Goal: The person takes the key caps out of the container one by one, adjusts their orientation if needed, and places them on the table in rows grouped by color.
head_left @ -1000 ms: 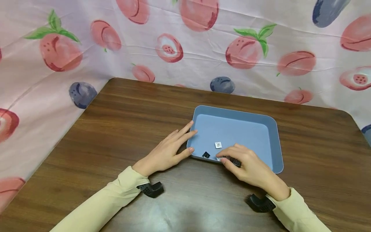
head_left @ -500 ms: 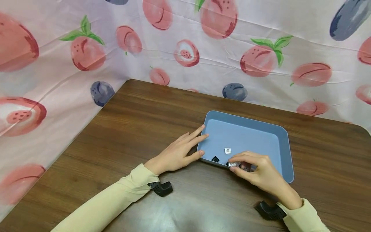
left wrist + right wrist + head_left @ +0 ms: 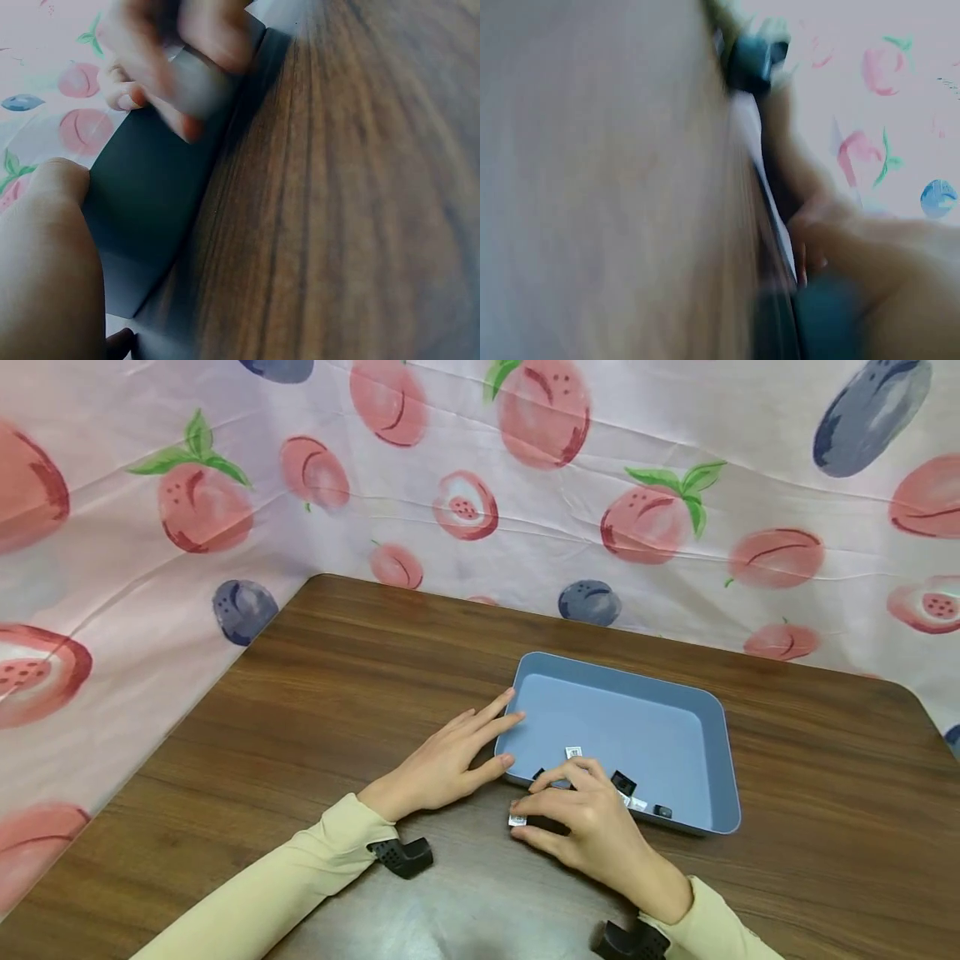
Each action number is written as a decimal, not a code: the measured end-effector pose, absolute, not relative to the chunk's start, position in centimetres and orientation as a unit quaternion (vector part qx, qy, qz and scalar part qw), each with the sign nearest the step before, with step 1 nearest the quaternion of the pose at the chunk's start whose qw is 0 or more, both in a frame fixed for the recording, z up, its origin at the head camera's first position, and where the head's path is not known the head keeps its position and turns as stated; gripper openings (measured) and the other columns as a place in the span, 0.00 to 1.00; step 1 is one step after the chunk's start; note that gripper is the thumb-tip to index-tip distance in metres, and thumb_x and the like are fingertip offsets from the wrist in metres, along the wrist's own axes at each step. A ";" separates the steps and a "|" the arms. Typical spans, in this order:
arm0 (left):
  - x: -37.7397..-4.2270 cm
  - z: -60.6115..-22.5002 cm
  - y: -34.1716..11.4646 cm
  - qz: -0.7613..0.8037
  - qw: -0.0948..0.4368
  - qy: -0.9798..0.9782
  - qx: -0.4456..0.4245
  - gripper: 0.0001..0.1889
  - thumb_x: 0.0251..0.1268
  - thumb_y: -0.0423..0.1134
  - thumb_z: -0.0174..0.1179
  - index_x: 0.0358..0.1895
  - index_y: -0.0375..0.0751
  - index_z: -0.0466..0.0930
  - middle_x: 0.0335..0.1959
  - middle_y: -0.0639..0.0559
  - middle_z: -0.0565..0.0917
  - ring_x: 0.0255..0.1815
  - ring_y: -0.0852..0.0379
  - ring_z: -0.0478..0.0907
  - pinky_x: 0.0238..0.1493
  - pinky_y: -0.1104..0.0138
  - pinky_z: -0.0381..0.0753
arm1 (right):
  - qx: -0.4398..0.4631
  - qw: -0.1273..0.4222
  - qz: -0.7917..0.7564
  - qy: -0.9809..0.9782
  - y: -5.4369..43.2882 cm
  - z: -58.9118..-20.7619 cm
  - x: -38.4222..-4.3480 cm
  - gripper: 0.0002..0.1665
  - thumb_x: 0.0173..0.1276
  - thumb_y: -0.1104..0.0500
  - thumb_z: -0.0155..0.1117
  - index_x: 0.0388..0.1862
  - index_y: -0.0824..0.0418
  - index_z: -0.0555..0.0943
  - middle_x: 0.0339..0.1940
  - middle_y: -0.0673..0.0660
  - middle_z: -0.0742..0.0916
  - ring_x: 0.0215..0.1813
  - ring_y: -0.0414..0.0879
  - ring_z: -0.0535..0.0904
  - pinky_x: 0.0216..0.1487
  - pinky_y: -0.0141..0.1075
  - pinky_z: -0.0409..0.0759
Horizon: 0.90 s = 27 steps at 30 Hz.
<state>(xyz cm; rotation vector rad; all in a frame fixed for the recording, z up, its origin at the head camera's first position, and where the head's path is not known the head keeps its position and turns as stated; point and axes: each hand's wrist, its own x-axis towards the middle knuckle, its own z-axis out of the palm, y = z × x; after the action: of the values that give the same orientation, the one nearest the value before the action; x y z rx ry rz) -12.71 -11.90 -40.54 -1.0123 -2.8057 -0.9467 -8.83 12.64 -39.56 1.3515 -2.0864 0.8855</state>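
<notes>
In the head view, my right hand (image 3: 592,827) pinches a small white square piece (image 3: 517,819) with a printed mark, between thumb and fingertips. It is just outside the near edge of a blue tray (image 3: 645,718). My left hand (image 3: 442,764) has its fingers spread, with the tips at the tray's left rim. Inside the tray lie a white square (image 3: 573,752), a black square (image 3: 622,783) and a small dark piece (image 3: 663,811). Another black piece (image 3: 537,773) is partly hidden behind the right fingers. Motion blurs the pinched piece (image 3: 196,86) in the left wrist view.
The brown wooden table (image 3: 360,668) surrounds the tray on all sides. A fruit-print cloth (image 3: 525,527) hangs behind and to the left. Black wrist cameras (image 3: 405,857) sit at both cuffs.
My right hand has lifted the small square piece out of the tray and carried it left over the near rim. The left hand keeps its place at the tray. The head view has shifted.
</notes>
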 end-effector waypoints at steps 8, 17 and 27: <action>-12.9 -40.6 -11.9 -0.306 0.011 -0.897 -0.319 0.31 0.81 0.58 0.46 0.81 0.58 0.57 0.86 0.59 0.46 0.82 0.59 0.54 0.81 0.49 0.52 | 0.501 0.248 0.231 -0.797 12.7 -40.2 -8.9 0.11 0.58 0.49 0.79 0.40 0.47 0.92 0.37 0.36 0.91 0.49 0.41 0.79 0.61 0.56 0.72; -12.6 -40.9 -11.8 -0.309 0.012 -0.895 -0.320 0.30 0.81 0.56 0.47 0.81 0.55 0.59 0.85 0.58 0.47 0.82 0.58 0.54 0.81 0.48 0.53 | 0.488 0.238 0.345 -0.765 13.7 -39.4 -9.5 0.14 0.65 0.55 0.76 0.48 0.57 0.89 0.47 0.51 0.91 0.49 0.45 0.83 0.54 0.40 0.78; -12.6 -40.9 -11.9 -0.309 0.015 -0.895 -0.321 0.30 0.81 0.57 0.48 0.81 0.56 0.60 0.85 0.57 0.47 0.82 0.58 0.56 0.80 0.48 0.54 | 0.346 0.099 0.219 -0.907 17.2 -38.5 -11.5 0.20 0.74 0.61 0.61 0.62 0.56 0.85 0.67 0.56 0.83 0.62 0.55 0.80 0.59 0.58 0.78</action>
<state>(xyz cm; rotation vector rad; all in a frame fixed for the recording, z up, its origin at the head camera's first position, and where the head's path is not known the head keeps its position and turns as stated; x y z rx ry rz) -12.65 -11.94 -40.91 -0.9992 -2.7852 -0.9610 -11.55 17.21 -38.50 1.0237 -2.6830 0.6487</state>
